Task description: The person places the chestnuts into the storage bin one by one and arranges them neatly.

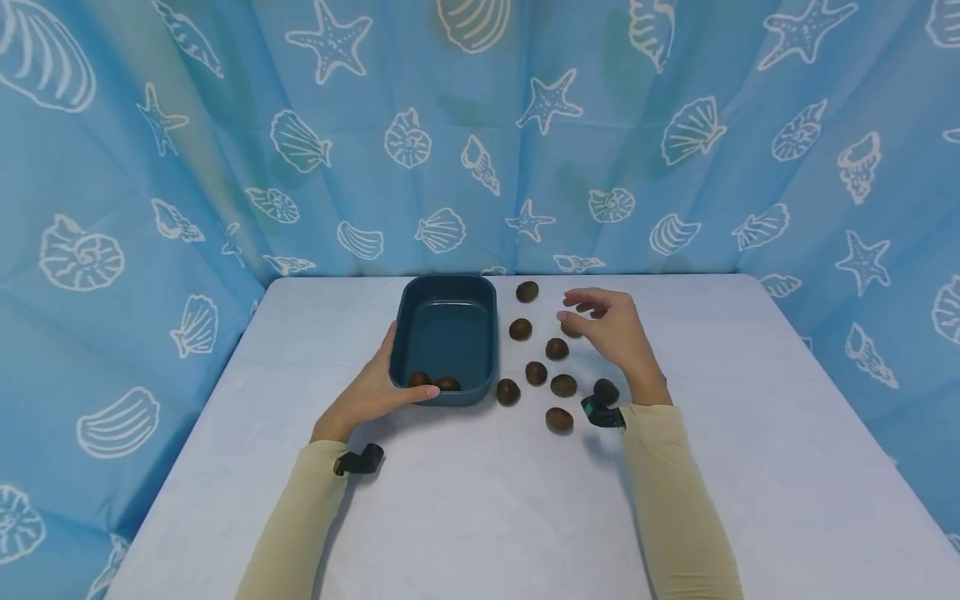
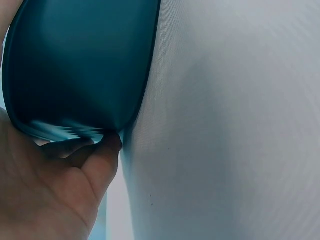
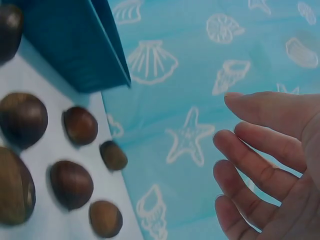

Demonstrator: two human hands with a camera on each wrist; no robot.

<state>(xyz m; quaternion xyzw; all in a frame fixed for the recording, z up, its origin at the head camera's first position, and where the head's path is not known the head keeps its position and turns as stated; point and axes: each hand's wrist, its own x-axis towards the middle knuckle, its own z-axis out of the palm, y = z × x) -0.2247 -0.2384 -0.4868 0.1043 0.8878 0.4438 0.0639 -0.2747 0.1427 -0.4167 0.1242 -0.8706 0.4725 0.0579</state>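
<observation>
My left hand [image 1: 375, 387] grips the near left corner of a dark blue rectangular dish [image 1: 491, 333], thumb along the near rim and fingers against the outer left side. Two brown chestnuts [image 1: 447, 383] lie in the dish by its near wall. To its right, several more chestnuts [image 1: 564, 385] are scattered on the table. Above the far right ones hovers my right hand [image 1: 611, 329], its fingers loosely bent and apart. The right wrist view shows nothing between thumb and fingers; chestnuts [image 3: 71, 184] lie to the left of that hand.
A white cloth [image 1: 465, 500] covers the table. Behind and at both sides hangs a blue curtain [image 1: 480, 192] with white shells and starfish, close to the table's far edge. One chestnut [image 1: 606, 390] lies just beside the right wrist's camera [image 1: 602, 413].
</observation>
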